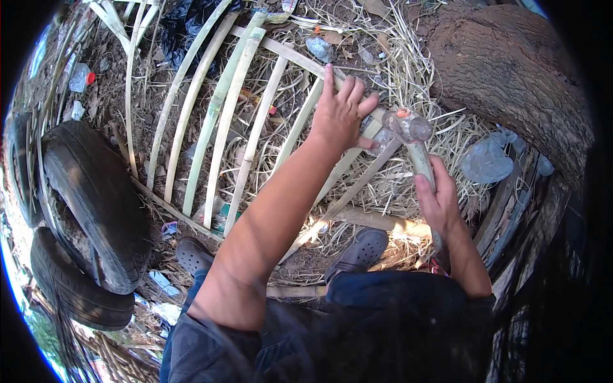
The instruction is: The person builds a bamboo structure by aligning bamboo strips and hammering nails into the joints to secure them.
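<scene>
A frame of pale split-bamboo strips lies on the ground, its several slats joined at the far ends to a long bamboo crosspiece (281, 49). My left hand (341, 115) is wrapped over the right part of that crosspiece, one finger stretched out along its far side and the thumb toward me. In my right hand (438, 198) is a hammer (420, 159), gripped by its pale, worn handle. Its greyish head (408, 126) is over the crosspiece's right end, just right of my left hand. Whether the head touches the bamboo I cannot tell.
Old tyres (96, 204) stand at the left. A thick tree trunk (504, 70) lies at the far right, with a clear plastic bag (488, 159) beside it. Bamboo shavings (408, 70) and litter cover the soil. My clog-shod feet (357, 252) are close to the frame's near side.
</scene>
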`<state>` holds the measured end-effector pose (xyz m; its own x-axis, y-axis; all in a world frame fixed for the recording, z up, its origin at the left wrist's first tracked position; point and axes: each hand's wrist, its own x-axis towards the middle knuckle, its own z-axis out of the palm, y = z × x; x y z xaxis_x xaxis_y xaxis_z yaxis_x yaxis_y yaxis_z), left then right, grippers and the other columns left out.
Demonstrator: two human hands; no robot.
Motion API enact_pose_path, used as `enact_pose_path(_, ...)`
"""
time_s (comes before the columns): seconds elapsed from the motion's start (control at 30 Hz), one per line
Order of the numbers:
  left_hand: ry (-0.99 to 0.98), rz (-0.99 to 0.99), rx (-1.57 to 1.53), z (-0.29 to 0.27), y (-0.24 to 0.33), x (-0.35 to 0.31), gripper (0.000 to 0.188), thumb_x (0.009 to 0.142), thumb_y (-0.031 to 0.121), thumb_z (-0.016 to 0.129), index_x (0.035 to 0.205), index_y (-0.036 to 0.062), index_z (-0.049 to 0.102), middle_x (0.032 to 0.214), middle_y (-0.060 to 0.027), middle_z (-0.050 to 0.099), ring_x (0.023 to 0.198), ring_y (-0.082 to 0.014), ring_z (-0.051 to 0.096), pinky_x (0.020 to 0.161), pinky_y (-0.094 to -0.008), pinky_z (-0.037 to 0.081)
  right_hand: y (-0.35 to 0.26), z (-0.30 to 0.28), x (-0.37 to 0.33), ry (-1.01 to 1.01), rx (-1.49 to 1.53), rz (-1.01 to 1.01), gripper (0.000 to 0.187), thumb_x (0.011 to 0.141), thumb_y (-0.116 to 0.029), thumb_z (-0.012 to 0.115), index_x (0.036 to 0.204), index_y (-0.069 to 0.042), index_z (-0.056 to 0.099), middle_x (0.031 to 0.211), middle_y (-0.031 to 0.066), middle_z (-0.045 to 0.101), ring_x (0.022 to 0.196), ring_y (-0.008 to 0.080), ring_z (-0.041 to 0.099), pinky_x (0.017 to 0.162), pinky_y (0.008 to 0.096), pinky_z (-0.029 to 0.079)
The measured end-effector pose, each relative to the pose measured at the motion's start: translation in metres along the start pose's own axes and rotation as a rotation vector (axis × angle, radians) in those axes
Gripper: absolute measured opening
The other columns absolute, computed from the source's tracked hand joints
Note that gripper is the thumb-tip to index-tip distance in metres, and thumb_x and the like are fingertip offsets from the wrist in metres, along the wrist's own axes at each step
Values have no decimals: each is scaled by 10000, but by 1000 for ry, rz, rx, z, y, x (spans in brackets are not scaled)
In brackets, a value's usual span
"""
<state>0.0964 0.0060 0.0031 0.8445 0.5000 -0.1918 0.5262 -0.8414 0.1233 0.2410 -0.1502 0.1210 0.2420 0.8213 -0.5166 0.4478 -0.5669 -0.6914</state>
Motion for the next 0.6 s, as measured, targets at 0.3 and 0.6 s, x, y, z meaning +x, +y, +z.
enact_pose_path(0.3,28,2,5,2,0,-1,970,662,853,422,1381,203,394,1351,-122,444,1337,-279,330,1102,-654,66,-7,-1,0,13,60,-77,304,948,-229,523,1137,8,496,672,102,535,614,143,541,576,318,425)
enact_pose_path(0.6,34,8,1,6,0,-1,972,652,854,432,1381,212,402,1327,-113,464,1327,-278,345,1100,-654,61,-4,3,-8,3,14,-33,324,947,-208,514,1168,26,481,658,86,551,574,162,564,550,313,427)
